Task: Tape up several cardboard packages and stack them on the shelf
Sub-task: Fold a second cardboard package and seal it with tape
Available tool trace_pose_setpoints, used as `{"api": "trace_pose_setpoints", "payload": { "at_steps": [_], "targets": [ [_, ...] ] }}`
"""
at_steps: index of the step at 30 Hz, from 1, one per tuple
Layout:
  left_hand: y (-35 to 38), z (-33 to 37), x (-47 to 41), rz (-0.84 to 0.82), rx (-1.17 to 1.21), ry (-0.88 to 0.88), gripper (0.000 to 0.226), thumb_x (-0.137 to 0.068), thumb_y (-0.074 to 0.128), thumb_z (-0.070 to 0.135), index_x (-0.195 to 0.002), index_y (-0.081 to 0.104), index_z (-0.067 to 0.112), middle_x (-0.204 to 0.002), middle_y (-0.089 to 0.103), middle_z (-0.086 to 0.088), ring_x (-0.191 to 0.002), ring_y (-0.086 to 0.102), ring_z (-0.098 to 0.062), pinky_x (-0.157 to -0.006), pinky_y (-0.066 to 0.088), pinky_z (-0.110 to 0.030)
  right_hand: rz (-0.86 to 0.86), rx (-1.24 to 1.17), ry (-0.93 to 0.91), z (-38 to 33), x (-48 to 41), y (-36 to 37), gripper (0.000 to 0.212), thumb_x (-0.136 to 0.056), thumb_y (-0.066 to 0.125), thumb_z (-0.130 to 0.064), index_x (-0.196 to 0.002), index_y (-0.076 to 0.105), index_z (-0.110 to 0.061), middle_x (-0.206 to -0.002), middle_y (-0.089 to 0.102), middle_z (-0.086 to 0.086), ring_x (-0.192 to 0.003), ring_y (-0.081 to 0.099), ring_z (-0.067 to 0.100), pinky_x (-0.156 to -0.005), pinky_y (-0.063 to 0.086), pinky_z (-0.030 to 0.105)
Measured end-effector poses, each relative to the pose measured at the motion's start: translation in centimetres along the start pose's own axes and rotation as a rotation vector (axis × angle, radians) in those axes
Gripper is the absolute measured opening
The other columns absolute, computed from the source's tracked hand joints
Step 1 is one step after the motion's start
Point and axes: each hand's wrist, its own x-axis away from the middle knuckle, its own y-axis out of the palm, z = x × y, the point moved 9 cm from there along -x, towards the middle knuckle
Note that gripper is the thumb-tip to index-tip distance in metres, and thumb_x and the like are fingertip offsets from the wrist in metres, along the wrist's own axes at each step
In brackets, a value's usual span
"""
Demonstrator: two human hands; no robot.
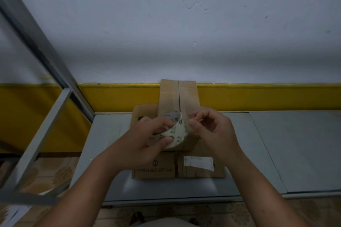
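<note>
1. Wall (184, 14): grey w/ yellow band, well beyond both grips. 1 of it.
2. Shelf frame (46, 48): grey metal, far left of the left grip. 1 frame seen, only partly in view. No pkg visible on it, so stacking looks not started.
3. Table (276, 143): grey top under both grips, carries the boxes. 1.
4. Big flat box (199, 171): directly below the grips, lying on the table. Print & 1 white label (198, 163) on the face nearest the person.
5. Narrow box (188, 96): sits on the big box and runs away beyond the grips. Centre seam shows as a dark line. Paler strip beside it may be tape, can't tell. Box count: 2.
6. Left grip (147, 140): grasping the tape roll, fingers curled round its rim.
7. Right grip (210, 131): thumb & fingertips pinched at the roll's near edge, prob on the loose end. Film too clear to see.
8. Tape roll (177, 131): 1, pale w/ green print, between the grips, held above the narrow box's near end.
9. Progress, my read: early. Tape end being freed. Seam sealing, the 2nd box & all shelving still left.
</note>
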Motion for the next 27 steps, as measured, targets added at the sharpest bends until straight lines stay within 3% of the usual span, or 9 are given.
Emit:
{"api": "trace_pose_setpoints", "payload": {
  "at_steps": [4,8,12,16,18,20,23,25,27],
  "targets": [
    [0.4,-0.1,0.0,0.077,0.108,0.050,0.012,-0.103,0.063,0.037,-0.097,0.072,0.032,-0.087,0.072,0.015,-0.076,0.067,-0.007,-0.066,0.046,-0.014,0.055,-0.107,0.077,1.2,0.0,-0.5,0.010,-0.088,0.078,-0.010,-0.094,0.072,-0.008,-0.084,0.073,0.013,-0.082,0.071,0.031,-0.069,0.060,0.031],
    [0.8,-1.6,0.6,0.145,0.201,-0.043,0.023,-0.099,0.065,0.043,-0.079,0.070,0.033,-0.073,0.069,0.012,-0.065,0.066,-0.009,-0.056,0.047,-0.021,-0.015,-0.150,0.163,2.2,0.2,0.1,0.028,-0.090,0.076,-0.008,-0.117,0.072,-0.012,-0.086,0.077,0.010,-0.085,0.076,0.018,-0.075,0.059,0.022],
    [0.7,-3.8,0.4,0.086,-0.124,-0.230,0.038,-0.098,0.061,0.060,-0.068,0.066,0.037,-0.063,0.067,0.013,-0.054,0.065,-0.007,-0.049,0.054,-0.038,0.006,-0.029,0.095,2.1,0.4,-1.3,0.016,-0.090,0.078,-0.012,-0.101,0.081,-0.022,-0.090,0.080,-0.006,-0.086,0.076,0.010,-0.074,0.059,0.018],
    [0.4,-5.3,0.7,0.073,-0.229,-0.373,0.062,-0.087,0.058,0.082,-0.062,0.069,0.027,-0.054,0.066,0.011,-0.045,0.064,-0.005,-0.046,0.054,-0.032,0.104,-0.136,0.149,3.9,1.1,-2.3,0.013,-0.091,0.075,-0.010,-0.102,0.081,-0.016,-0.086,0.079,0.002,-0.082,0.075,0.014,-0.074,0.058,0.022],
    [0.4,-5.7,1.1,0.060,-0.015,-0.333,0.064,-0.087,0.062,0.079,-0.067,0.073,0.019,-0.058,0.069,0.002,-0.047,0.067,-0.013,-0.046,0.056,-0.039,0.186,-0.309,0.287,6.4,1.3,-2.8,0.012,-0.092,0.072,-0.006,-0.103,0.078,-0.007,-0.083,0.076,0.009,-0.079,0.072,0.020,-0.078,0.057,0.030],
    [0.1,-6.0,1.7,0.062,0.224,-0.276,0.069,-0.088,0.066,0.074,-0.071,0.075,0.009,-0.061,0.068,-0.010,-0.052,0.066,-0.031,-0.045,0.048,-0.041,0.228,-0.439,0.398,8.5,1.5,-3.0,0.013,-0.093,0.070,-0.003,-0.104,0.075,0.000,-0.081,0.072,0.012,-0.075,0.067,0.023,-0.081,0.055,0.039],
    [0.3,-6.7,2.4,0.046,0.321,-0.278,0.074,-0.085,0.069,0.075,-0.070,0.073,0.003,-0.060,0.064,-0.019,-0.053,0.062,-0.042,-0.044,0.044,-0.044,0.231,-0.461,0.419,9.6,1.7,-2.9,0.011,-0.094,0.069,-0.006,-0.100,0.077,-0.005,-0.078,0.070,0.010,-0.073,0.065,0.022,-0.076,0.057,0.037],
    [0.3,-8.1,2.5,0.002,0.136,-0.411,0.075,-0.078,0.062,0.088,-0.063,0.072,0.015,-0.053,0.064,-0.007,-0.047,0.065,-0.027,-0.044,0.050,-0.043,0.268,-0.436,0.376,9.6,1.4,-3.8,0.013,-0.094,0.069,-0.008,-0.093,0.080,-0.013,-0.077,0.072,0.008,-0.070,0.067,0.021,-0.068,0.059,0.032],
    [-1.3,-10.3,3.1,-0.025,-0.212,-0.569,0.084,-0.068,0.054,0.101,-0.058,0.070,0.019,-0.047,0.061,-0.001,-0.038,0.058,-0.011,-0.044,0.049,-0.035,0.322,-0.394,0.364,10.2,1.2,-5.5,0.011,-0.095,0.070,-0.009,-0.094,0.080,-0.013,-0.079,0.075,0.009,-0.071,0.070,0.021,-0.067,0.059,0.031]
  ]
}}
